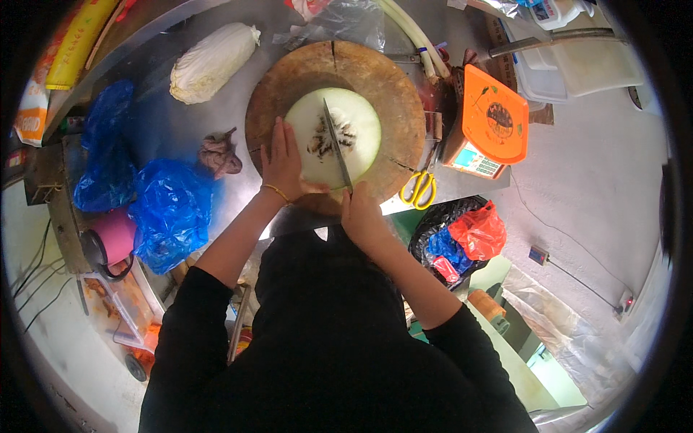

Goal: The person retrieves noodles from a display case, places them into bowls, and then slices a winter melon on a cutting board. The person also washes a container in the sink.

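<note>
A thick round wooden chopping block [270, 89] bears a large piece of winter melon [364, 122], its pale cut face up and brown seeds showing at the centre. My right hand [365, 214] grips the handle of a kitchen knife [337, 146], whose blade runs over the seed core, edge-on to me. How deep the blade sits in the flesh I cannot tell. On the melon's left side lies my left hand [284, 165], its fingers pointing away from me and a thin yellow band at the wrist.
A napa cabbage [214, 64], a crumpled cloth [220, 154] and blue plastic bags [173, 211] lie left of the block. On the right are yellow-handled scissors [418, 189], an orange-topped digital scale [495, 116] and scallions [414, 32]. A black-lined bin [419, 238] stands below the metal table's edge [476, 187].
</note>
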Demonstrator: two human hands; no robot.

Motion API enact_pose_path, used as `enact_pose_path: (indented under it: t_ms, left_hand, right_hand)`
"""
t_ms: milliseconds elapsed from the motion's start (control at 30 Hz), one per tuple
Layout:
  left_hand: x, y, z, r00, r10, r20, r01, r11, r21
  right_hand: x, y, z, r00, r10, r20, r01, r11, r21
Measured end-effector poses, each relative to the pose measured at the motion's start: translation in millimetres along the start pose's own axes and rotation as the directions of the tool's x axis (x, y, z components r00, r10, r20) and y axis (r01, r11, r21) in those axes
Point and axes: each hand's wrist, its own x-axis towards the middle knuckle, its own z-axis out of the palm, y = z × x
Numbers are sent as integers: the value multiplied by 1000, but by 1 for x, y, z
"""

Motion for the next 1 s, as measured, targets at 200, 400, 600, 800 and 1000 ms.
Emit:
enact_pose_path:
  t_ms: [200, 400, 600, 800, 1000]
  left_hand:
    - [0, 1, 2, 1000, -1, -26, 0, 1000, -26]
    - [1, 0, 6, 999, -1, -54, -1, 999, -35]
    - [-3, 7, -3, 998, -55, -14, 55, 998, 26]
    - [-3, 1, 4, 994, -100, 38, 100, 995, -13]
    - [7, -34, 25, 944, -240, -225, 29, 742, -670]
  right_hand:
    - [3, 22, 30, 996, 78, -44, -80, 996, -44]
    - [2, 27, 41, 990, 89, -113, -97, 993, -67]
    - [7, -2, 7, 992, 11, -127, -20, 997, -75]
    - [-10, 15, -76, 991, -64, -120, 78, 990, 118]
    - [32, 97, -100, 893, -297, -339, 229, 947, -225]
